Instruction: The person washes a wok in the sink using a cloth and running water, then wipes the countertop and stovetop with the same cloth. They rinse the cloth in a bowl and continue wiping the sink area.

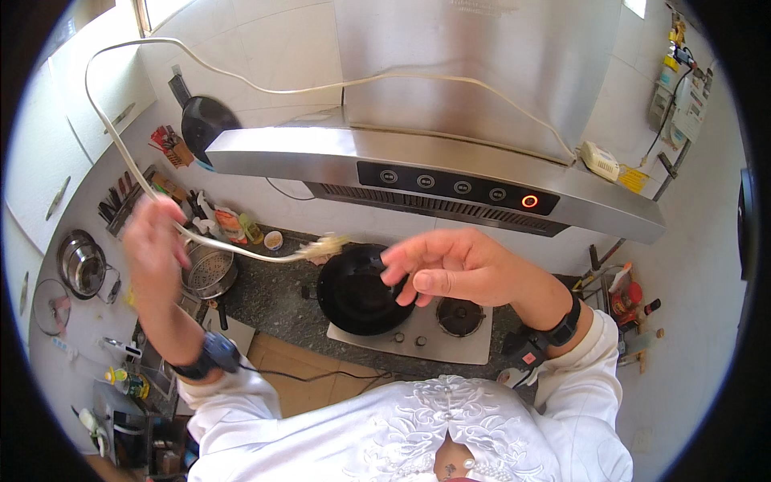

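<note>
My left hand [155,241], blurred, is closed around a white power cable [232,248] at the left. From it, the cable's loose end, a blurred pale plug or socket end [325,246], hangs to the right near the wok. The rest of the cable loops up and across the hood duct to a pale socket block [599,160] on the range hood. My right hand [449,268] holds nothing, its fingers bent and apart, above the right edge of a black wok [361,295] on the gas stove [415,346]. A red-ringed button [529,201] glows on the range hood [421,150].
A metal steamer pot [209,271] stands on the dark stone counter [271,313], with bottles and a small bowl [273,240] behind it. A black pan [208,120] and a knife rack [123,208] are on the left wall. Jars [629,295] stand on a rack at the right.
</note>
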A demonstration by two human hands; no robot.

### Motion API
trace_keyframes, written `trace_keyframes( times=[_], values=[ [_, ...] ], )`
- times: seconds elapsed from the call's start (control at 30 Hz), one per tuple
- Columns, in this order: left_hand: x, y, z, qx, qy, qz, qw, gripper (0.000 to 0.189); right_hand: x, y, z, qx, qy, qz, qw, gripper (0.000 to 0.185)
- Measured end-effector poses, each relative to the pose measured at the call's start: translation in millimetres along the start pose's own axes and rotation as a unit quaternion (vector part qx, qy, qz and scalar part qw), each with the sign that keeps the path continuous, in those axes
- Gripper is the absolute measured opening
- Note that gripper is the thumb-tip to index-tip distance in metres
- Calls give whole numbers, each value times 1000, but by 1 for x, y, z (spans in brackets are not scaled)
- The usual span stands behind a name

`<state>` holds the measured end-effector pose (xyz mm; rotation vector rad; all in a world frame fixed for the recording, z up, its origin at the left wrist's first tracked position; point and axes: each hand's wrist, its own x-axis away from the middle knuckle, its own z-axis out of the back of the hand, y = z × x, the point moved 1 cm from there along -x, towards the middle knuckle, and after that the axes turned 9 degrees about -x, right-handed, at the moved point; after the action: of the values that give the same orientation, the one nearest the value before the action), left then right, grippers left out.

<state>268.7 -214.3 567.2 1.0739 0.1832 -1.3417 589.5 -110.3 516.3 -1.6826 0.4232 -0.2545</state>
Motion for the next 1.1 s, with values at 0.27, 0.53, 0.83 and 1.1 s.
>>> trace_keyframes(
  times=[0.27, 0.53, 0.83, 1.1],
  values=[
    [-186, -45, -10, -387, 228, -186, 874, 26, 25, 55, 23, -12, 15, -91, 996, 28],
    [-290, -54, -123, -397, 33, -163, 902, 25, 66, 81, 29, -33, 60, -116, 991, 31],
    [-281, -19, -197, -177, -179, -31, 967, 32, 87, 99, 32, -37, 91, -137, 986, 32],
    [-244, 5, -194, -95, -320, -77, 939, 37, 54, 75, 47, -61, 201, -13, 978, 30]
  ],
)
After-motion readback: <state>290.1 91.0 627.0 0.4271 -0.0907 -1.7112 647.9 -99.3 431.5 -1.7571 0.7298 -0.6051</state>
